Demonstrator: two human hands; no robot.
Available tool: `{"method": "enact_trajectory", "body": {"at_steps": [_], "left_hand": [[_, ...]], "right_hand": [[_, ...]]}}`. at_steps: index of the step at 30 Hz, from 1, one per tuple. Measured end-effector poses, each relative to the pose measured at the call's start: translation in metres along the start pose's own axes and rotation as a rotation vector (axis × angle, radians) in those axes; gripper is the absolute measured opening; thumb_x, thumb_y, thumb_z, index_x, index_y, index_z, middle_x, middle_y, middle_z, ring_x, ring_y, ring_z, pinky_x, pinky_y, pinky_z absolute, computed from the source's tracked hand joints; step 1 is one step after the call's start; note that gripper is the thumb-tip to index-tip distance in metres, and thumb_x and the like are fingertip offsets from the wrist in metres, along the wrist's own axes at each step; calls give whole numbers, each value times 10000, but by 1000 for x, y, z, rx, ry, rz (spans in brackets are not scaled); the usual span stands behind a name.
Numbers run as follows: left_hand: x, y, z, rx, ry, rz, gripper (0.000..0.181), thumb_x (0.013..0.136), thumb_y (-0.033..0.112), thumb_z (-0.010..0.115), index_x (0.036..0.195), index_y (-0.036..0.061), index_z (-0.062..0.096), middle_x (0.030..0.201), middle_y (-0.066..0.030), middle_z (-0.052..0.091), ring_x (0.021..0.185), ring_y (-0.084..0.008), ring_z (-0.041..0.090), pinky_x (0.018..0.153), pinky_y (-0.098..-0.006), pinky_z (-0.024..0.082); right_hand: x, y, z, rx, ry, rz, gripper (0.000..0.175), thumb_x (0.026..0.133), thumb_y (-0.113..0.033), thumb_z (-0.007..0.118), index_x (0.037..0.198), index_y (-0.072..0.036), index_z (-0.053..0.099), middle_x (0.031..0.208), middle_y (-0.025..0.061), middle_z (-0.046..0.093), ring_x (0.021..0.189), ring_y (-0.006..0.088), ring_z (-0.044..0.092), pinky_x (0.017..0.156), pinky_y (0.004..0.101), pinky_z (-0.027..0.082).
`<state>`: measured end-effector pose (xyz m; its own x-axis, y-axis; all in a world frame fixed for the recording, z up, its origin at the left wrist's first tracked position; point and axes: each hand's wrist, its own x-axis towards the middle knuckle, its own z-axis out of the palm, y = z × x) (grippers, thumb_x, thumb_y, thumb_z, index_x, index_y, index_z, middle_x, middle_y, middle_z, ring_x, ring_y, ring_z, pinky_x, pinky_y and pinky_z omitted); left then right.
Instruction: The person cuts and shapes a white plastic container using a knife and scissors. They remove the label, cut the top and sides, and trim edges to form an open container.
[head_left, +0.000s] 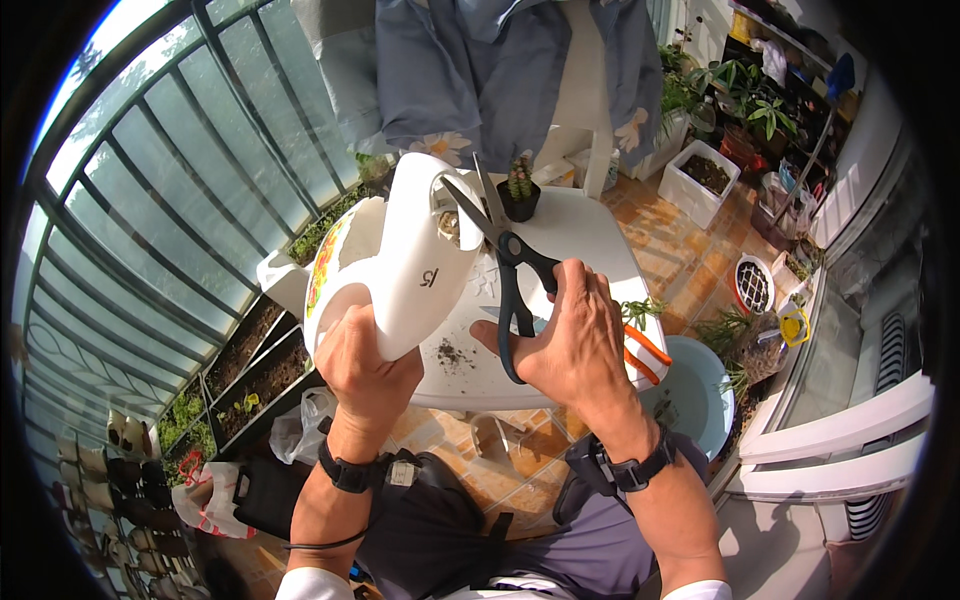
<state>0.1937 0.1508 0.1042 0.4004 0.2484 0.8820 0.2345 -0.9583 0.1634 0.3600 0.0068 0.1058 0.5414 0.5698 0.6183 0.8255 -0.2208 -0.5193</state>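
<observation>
My left hand grips the handle of a white plastic jug, which is tilted and bears a handwritten mark and a colourful label. Its far end has a cut opening with something pale and crumpled inside. In my right hand is a pair of dark-handled scissors, blades apart and tips at the edge of that opening. Behind the blades a small succulent in a black pot stands on the white plastic table. Dark soil crumbs and white plastic scraps lie on the tabletop.
Orange-handled pliers or cutters lie at the table's right edge, above a light blue basin. Planters line the railing at left. Blue cloth hangs beyond the table. A white planter with soil stands on the tiled floor at right.
</observation>
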Motion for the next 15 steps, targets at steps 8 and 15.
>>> {"method": "enact_trajectory", "body": {"at_steps": [8,15], "left_hand": [[-1,-4,3,-55,14,-110,226,739,-29,765,932,12,656,752,-110,683,652,-222,687,636,-301,535],[2,-4,8,-36,110,-204,200,731,-16,765,882,14,638,711,-127,646,639,-284,689,619,-326,543]], "right_hand": [[5,9,-11,-32,-70,7,704,663,-446,936,999,-15,494,845,172,580,842,359,587,741,469,470],[2,7,-14,-23,18,-15,742,654,-470,936,1053,-6,517,889,146,594,849,324,573,757,446,475]]}}
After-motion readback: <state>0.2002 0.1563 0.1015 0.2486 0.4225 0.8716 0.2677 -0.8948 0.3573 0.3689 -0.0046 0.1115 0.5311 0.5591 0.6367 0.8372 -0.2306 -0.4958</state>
